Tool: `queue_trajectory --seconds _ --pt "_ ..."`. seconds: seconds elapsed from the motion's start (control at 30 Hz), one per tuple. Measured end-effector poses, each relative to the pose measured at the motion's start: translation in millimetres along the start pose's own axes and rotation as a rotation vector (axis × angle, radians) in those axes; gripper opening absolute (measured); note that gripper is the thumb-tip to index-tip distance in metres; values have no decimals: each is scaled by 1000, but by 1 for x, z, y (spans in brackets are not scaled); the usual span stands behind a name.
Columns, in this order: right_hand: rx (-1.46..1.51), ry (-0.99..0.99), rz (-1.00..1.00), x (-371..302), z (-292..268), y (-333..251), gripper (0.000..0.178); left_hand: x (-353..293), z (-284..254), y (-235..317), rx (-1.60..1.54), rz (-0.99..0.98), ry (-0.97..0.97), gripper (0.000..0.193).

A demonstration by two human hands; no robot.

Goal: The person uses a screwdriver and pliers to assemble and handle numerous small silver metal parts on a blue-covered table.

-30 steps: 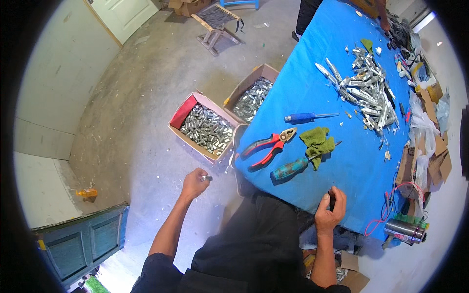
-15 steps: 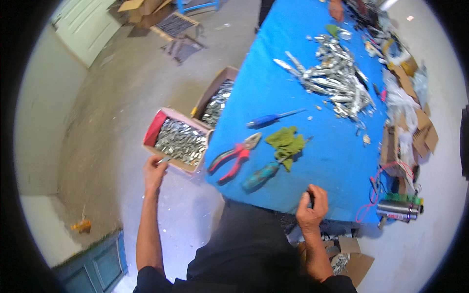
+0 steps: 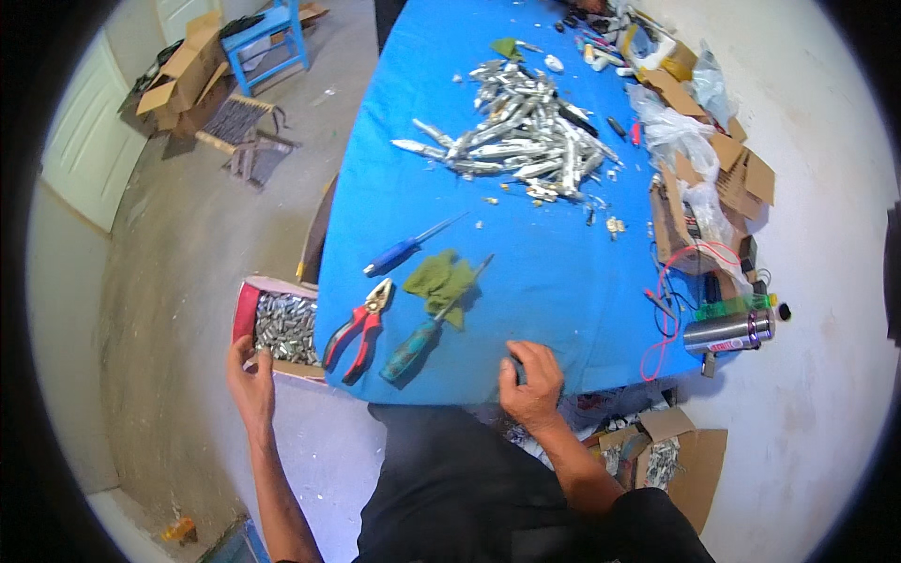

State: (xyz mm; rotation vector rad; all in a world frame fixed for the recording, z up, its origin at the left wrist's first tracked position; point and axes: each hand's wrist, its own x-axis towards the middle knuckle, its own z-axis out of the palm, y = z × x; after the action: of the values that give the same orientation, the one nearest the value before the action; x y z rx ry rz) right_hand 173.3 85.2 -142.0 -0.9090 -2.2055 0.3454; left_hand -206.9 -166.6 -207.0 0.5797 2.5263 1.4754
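Observation:
My left hand [image 3: 251, 377] is at the near left rim of a box [image 3: 246, 314] with a red end, filled with small silvery metal pieces [image 3: 286, 330]. Its thumb and fingers are apart, and no piece shows between them. At the table's near edge, my right hand [image 3: 535, 387] is closed around a small dark object [image 3: 517, 370], mostly hidden by the fingers. Left of it on the blue cloth [image 3: 601, 310] lie a teal-handled screwdriver [image 3: 410, 350] with its shaft over a crumpled green cloth [image 3: 439, 279], red-handled pliers [image 3: 359, 330] and a blue screwdriver [image 3: 394, 255].
A heap of long silvery metal pieces [image 3: 535, 131] covers the table's far part. Cartons and plastic bags [image 3: 680, 141] line the right side, with a steel flask [image 3: 727, 331] and red wire [image 3: 657, 352]. A blue chair [image 3: 267, 42] stands on the floor at the far left.
My view has turned right, shifting the table leftward. The small metal piece in my left fingers no longer shows, and that hand is now at the box rim. My right hand still holds the dark object.

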Motion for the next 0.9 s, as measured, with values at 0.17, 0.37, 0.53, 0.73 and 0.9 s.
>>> queue_trajectory --seconds 0.17,0.37,0.53,0.73,0.9 --pt "28 19 9 3 -5 -1 28 -49 46 120 35 334 -34 40" --pt "85 17 23 8 -11 -5 30 -90 107 198 124 703 -157 40" --pt "146 -10 69 11 -16 -6 26 -109 142 191 312 807 -219 37" --pt "264 -220 200 30 -36 -4 23 -103 155 180 468 894 -96 23" --pt "89 -102 132 94 -27 60 20 -104 156 182 481 939 -58 17"
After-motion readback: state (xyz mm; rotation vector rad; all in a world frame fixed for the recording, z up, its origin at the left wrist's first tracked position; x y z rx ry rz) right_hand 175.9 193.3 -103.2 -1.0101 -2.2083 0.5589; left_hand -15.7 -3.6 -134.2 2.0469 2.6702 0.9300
